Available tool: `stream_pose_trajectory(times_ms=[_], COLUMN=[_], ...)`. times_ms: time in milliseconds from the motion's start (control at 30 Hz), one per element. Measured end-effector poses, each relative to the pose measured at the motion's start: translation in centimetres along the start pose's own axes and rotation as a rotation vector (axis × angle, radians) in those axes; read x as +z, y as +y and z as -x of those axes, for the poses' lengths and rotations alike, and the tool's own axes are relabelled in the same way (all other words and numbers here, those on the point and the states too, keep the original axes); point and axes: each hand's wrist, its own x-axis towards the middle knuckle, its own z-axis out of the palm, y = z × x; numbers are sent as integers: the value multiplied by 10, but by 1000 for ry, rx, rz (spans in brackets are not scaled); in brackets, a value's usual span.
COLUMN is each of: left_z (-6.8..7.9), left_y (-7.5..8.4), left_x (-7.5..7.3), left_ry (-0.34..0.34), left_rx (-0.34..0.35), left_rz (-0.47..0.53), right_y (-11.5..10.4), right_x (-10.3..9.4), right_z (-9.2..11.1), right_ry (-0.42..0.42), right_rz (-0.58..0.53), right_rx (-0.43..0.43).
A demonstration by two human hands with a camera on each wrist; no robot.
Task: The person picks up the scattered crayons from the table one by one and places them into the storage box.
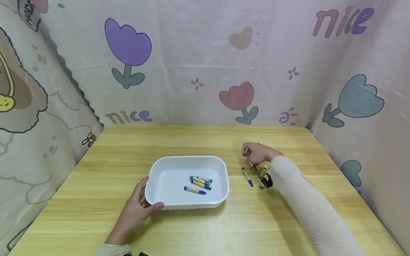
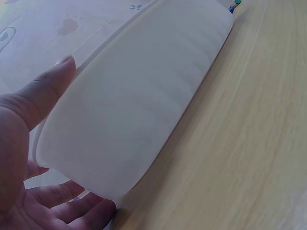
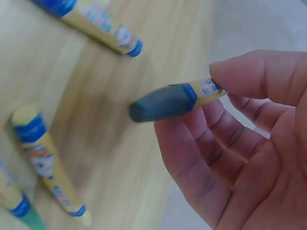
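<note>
My left hand (image 1: 137, 204) grips the near left corner of a white plastic tray (image 1: 166, 206), thumb at the rim and fingers along its outer side. Several crayons (image 1: 200, 183) in yellow wrappers lie in the tray's right half. To the right of the tray, my right hand (image 1: 258, 153) pinches a dark grey-green crayon (image 3: 168, 101) between thumb and fingers, its tip sticking out. Close by on the table lie a blue crayon (image 1: 247, 176), a pale yellow crayon (image 3: 50, 167) and a green-tipped crayon (image 3: 21, 206). The right forearm partly covers this group in the head view.
The wooden table (image 1: 192, 234) has a printed cloth (image 1: 192, 46) hanging behind it and at both sides. A small black device (image 1: 267, 180) is strapped at the right wrist, over the loose crayons in the head view.
</note>
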Motion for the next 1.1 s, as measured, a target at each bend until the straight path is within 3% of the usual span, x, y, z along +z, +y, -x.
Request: stream_pose_trajectory(times_ms=[1100], left_z=[0], left_y=[1], left_x=[-1], left_ry=[-8], left_rx=[-4], left_rz=[-28], right_y=[-65], right_x=[12], right_z=[-17], right_ry=[-9], right_rz=[26], right_rx=[-106])
